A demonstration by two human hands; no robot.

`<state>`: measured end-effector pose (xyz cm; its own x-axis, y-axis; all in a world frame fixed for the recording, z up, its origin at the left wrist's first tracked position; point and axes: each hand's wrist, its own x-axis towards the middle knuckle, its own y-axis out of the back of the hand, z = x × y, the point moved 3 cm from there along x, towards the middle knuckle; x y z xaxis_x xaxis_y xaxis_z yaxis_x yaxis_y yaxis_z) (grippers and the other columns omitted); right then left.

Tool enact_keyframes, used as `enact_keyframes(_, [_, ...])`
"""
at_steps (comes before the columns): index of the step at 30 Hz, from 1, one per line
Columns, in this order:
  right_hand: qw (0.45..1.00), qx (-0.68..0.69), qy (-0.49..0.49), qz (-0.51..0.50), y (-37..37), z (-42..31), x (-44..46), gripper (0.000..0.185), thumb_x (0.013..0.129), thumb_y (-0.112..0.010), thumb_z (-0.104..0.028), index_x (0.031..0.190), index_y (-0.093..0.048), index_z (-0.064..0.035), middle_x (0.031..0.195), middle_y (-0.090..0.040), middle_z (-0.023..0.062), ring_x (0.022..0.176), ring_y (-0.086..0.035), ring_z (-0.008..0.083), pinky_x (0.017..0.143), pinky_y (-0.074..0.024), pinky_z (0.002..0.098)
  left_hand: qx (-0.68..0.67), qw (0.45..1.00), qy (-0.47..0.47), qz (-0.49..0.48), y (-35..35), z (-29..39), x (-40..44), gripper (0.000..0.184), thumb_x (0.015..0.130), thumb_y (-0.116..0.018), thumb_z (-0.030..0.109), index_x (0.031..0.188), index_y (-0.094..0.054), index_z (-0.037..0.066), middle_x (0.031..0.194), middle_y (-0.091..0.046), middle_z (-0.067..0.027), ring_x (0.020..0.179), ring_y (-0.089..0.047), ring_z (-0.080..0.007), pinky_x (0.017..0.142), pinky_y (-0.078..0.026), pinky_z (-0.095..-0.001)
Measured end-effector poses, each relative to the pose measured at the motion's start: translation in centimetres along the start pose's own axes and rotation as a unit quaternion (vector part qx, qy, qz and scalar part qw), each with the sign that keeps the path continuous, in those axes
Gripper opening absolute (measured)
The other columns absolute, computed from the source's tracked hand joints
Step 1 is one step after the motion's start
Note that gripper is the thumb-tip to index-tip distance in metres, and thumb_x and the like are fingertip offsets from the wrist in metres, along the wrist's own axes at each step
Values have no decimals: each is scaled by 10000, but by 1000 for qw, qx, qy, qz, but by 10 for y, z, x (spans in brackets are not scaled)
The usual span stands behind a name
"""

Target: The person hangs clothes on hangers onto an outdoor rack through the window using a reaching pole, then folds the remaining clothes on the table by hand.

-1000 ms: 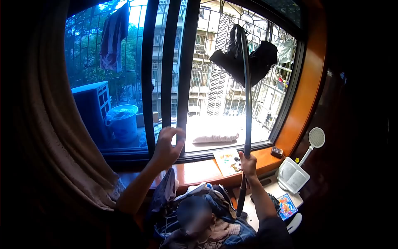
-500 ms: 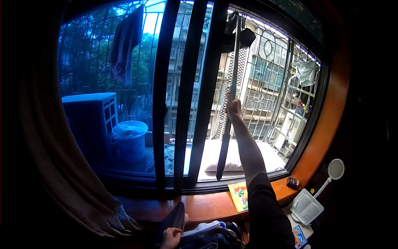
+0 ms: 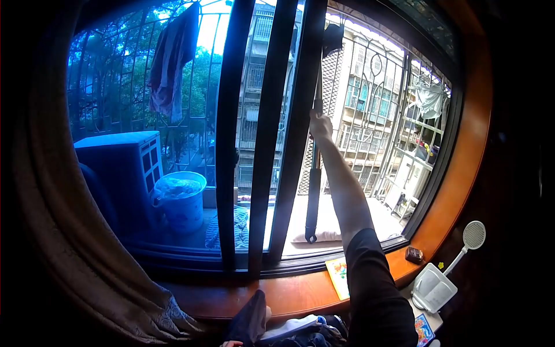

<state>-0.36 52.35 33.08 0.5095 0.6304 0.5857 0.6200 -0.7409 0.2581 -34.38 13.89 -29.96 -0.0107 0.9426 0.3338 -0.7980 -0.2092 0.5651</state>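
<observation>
My right hand (image 3: 321,126) is stretched out through the window opening, its fingers wrapped round a long pole (image 3: 313,196) held upright. The pole's dark lower end hangs above the white ledge. A black garment (image 3: 332,39) shows near the pole's top, partly hidden behind the window frame. Only a bit of my left hand (image 3: 232,343) shows at the bottom edge, by a heap of clothes (image 3: 300,332) and a dark cloth (image 3: 248,318); its fingers are mostly out of view.
Dark window frames (image 3: 267,144) stand left of my right arm. Behind the blue glass are a bucket (image 3: 184,202), a boxy unit (image 3: 115,168) and a hanging cloth (image 3: 173,63). A book (image 3: 338,277) and small dark object (image 3: 414,254) lie on the wooden sill (image 3: 300,294).
My right hand has reached farther out and up with the pole, and the black garment has moved behind the frame. My left hand has dropped from the window to the bottom edge.
</observation>
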Motion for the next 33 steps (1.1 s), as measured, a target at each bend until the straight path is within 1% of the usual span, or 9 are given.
enact_keyframes(4, [999, -34, -13, 11, -1, 16, -21, 594, 775, -454, -514, 891, -574, 56, 869, -599, 259, 874, -576, 386, 794, -435, 423, -30, 999, 7, 19, 52, 91, 44, 133, 726, -570, 173, 822, -626, 100, 825, -595, -126, 817, -544, -304, 740, -428, -385])
enact_keyframes(5, [995, -53, 48, 72, -10, 35, -13, 542, 773, -530, -503, 753, -550, 39, 585, -558, 118, 445, -562, 207, 436, -480, 330, -37, 999, 9, 30, 62, 118, 52, 144, 724, -574, 192, 827, -631, 107, 829, -596, -121, 822, -542, -299, 744, -426, -383])
enact_keyframes(11, [979, 189, 15, -78, -13, 77, -52, 451, 834, -465, -483, 659, -475, -67, 452, -401, -6, 340, -411, 100, 323, -349, 254, 10, 1000, -5, -2, 35, 101, 50, 122, 741, -560, 127, 841, -623, 97, 812, -608, -85, 779, -557, -247, 714, -439, -348])
enact_keyframes(14, [941, 277, -35, -190, -11, 107, -46, 462, 850, -425, -484, 708, -508, -52, 455, -418, 1, 328, -411, 97, 294, -330, 246, -80, 997, 16, -4, 13, 95, 49, 88, 735, -540, 51, 810, -585, 57, 841, -584, -163, 841, -534, -358, 734, -430, -396])
enact_keyframes(19, [919, 263, -21, -293, 5, 104, -32, 534, 804, -493, -555, 813, -550, -24, 484, -443, 1, 359, -415, 80, 318, -315, 215, -153, 981, -8, -119, -7, 175, 143, 144, 779, -559, 114, 891, -619, 44, 927, -603, -152, 902, -566, -297, 803, -441, -354])
enact_keyframes(24, [906, 264, 13, -330, 14, 66, 7, 369, 858, -513, -386, 924, -575, -28, 560, -515, 20, 403, -462, 84, 363, -379, 206, -241, 930, -255, -107, -24, 313, 295, 282, 838, -475, 66, 1087, -513, -60, 1042, -569, -202, 994, -553, -281, 884, -419, -331])
enact_keyframes(28, [878, 293, 43, -375, 16, 48, 21, 367, 880, -476, -367, 985, -561, -26, 607, -529, 16, 476, -494, 96, 424, -420, 236, -397, 876, -129, -240, -58, 415, 412, 679, 853, -524, 259, 1333, -134, -19, 1299, -327, -227, 1174, -390, -281, 941, -352, -377])
enact_keyframes(30, [881, 290, 35, -373, 13, 48, 23, 368, 893, -446, -364, 1040, -532, -39, 649, -521, 21, 514, -485, 103, 447, -397, 235, -486, 799, -85, -344, -38, 468, 431, 799, 778, -611, 400, 1324, -162, 29, 1278, -363, -165, 1202, -343, -245, 916, -339, -400])
enact_keyframes(33, [885, 278, 45, -370, 19, 44, 23, 349, 898, -442, -349, 1026, -551, -44, 667, -538, 22, 541, -505, 100, 467, -423, 237, -433, 844, -90, -303, -40, 494, 442, 711, 777, -634, 332, 1273, -224, 28, 1095, -449, -144, 1069, -469, -223, 796, -449, -381])
